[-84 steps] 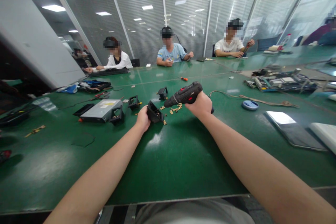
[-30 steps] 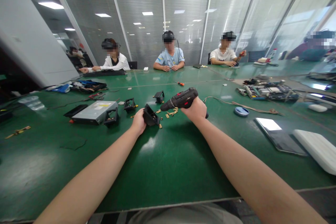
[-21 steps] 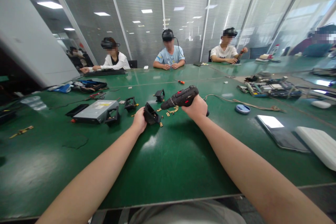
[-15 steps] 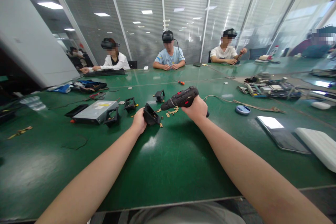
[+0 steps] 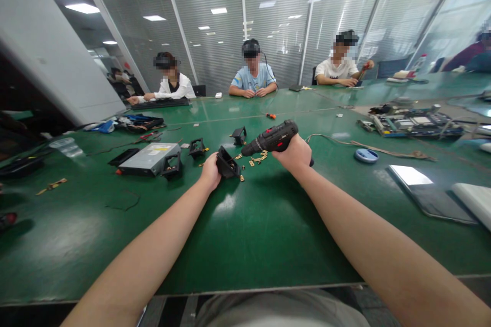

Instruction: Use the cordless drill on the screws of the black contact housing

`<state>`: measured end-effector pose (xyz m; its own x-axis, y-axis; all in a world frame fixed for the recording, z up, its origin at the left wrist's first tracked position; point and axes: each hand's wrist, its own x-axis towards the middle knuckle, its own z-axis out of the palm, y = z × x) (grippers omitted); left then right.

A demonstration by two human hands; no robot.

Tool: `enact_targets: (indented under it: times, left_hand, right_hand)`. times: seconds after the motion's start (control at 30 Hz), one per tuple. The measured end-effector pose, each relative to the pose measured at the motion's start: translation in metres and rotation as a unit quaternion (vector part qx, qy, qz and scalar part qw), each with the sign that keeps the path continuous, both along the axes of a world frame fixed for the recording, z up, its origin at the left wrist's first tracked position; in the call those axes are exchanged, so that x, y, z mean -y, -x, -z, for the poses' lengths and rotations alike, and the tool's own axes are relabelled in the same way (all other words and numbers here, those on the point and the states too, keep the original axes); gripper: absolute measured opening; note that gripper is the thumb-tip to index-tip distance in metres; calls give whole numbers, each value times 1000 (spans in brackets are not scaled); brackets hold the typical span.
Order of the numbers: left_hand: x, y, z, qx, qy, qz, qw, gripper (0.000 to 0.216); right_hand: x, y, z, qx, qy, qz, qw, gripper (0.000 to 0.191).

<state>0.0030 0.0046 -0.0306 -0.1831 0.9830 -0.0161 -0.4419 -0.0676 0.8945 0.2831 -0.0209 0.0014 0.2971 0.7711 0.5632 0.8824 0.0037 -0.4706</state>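
My left hand (image 5: 211,171) is closed on a black plastic frame (image 5: 227,163), tilted on or just over the table. A black cordless drill (image 5: 273,138) with red marks is gripped by my right hand (image 5: 294,157); its nose points left toward the frame, seemingly a small distance from it. Whether a bit is fitted I cannot make out. Small brass-coloured metal pieces (image 5: 258,160) lie scattered under and beside the drill. More black plastic frames of a similar kind stand around: one (image 5: 239,136) behind, one (image 5: 197,147) to the left, another (image 5: 171,165) against a disc drive.
The silver disc drive (image 5: 150,159) lies left of my hands. Further left stands a clear plastic cup (image 5: 66,147). Rightward are a cable (image 5: 383,149), a blue round lid (image 5: 365,156), a tablet-like slab (image 5: 429,194) and circuit boards (image 5: 416,121). Several people sit across the green table (image 5: 261,235).
The whole view has shifted, so things appear a little further right. Both hands keep their hold on the black plastic frame and the drill, in nearly the same position.
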Motion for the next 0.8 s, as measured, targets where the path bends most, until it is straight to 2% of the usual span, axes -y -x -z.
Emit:
enact_targets:
  times: [0.57,0.8]
  left_hand:
    - [1,-1,-3,-2,5,7,1000,15]
    - [0,0,-1,-10,8,0,1000,19]
  right_hand:
    - [1,0,-1,-4,-3,-5,1000,62]
    - [1,0,-2,-7,2,-2,1000,61]
